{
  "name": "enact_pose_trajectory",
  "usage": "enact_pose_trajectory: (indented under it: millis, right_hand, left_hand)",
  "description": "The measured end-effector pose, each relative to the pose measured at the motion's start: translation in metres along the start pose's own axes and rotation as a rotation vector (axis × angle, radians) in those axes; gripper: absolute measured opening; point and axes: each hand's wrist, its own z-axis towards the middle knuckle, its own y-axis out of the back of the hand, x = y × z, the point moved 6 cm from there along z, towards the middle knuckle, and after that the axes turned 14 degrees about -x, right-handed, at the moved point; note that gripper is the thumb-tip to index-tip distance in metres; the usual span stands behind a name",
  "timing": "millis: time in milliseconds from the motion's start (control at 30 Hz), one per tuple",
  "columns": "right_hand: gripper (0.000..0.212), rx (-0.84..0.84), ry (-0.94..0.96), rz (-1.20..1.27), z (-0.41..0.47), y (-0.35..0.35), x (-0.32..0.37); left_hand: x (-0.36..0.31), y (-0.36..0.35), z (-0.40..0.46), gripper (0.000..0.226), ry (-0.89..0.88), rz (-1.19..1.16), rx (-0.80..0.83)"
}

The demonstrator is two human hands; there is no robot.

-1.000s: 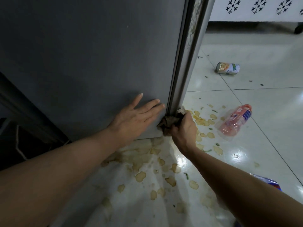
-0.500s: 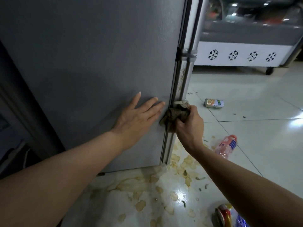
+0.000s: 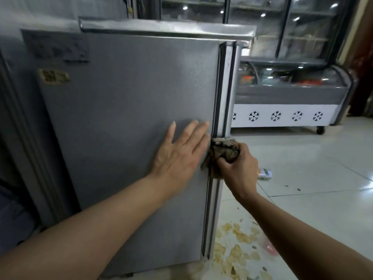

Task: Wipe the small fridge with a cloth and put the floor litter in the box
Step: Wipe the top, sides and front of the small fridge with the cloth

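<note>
The small grey fridge stands right in front of me, its side panel facing me. My left hand lies flat with straight fingers against that panel near its right edge. My right hand grips a crumpled brown cloth and presses it on the door seam at the fridge's front corner, about mid-height. Floor litter shows to the right: a can lying on its side, scattered chips, and a bit of a pink bottle behind my right forearm. No box is in view.
A chest freezer with snowflake marks stands at the back right, glass-door coolers behind it. A dark cabinet sits close on the fridge's left. White floor tiles spread to the right.
My right hand has slid the cloth up the fridge's corner seam from near the floor to mid-height. My left hand rose along the panel too. The view lifted, showing the fridge top.
</note>
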Motion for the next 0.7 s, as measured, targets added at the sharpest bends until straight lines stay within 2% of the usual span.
enact_pose_trajectory:
  millis: [100,167,233,367,500,700]
  right_hand:
    - [0.037,0.023,0.002,-0.021,0.005,0.002,0.006]
    - [0.035,0.044,0.009,-0.045,0.009,0.002,0.008]
    - [0.033,0.060,0.025,-0.066,0.012,0.002,0.009]
    - [0.030,0.086,0.048,-0.091,0.016,0.002,0.012]
    - [0.028,0.047,0.066,-0.096,0.023,0.006,0.021]
    - [0.027,-0.002,0.060,-0.064,0.032,0.012,0.034]
  left_hand:
    - [0.018,0.011,0.022,0.065,0.075,0.018,-0.074]
    - [0.032,0.028,0.045,0.075,0.116,0.024,-0.095]
    - [0.045,0.035,0.067,0.086,0.161,-0.015,-0.057]
    - [0.065,0.036,0.097,0.091,0.269,0.002,-0.023]
    - [0.067,0.026,0.099,0.091,0.272,0.021,0.049]
    - [0.069,0.026,0.101,0.092,0.249,0.026,0.056]
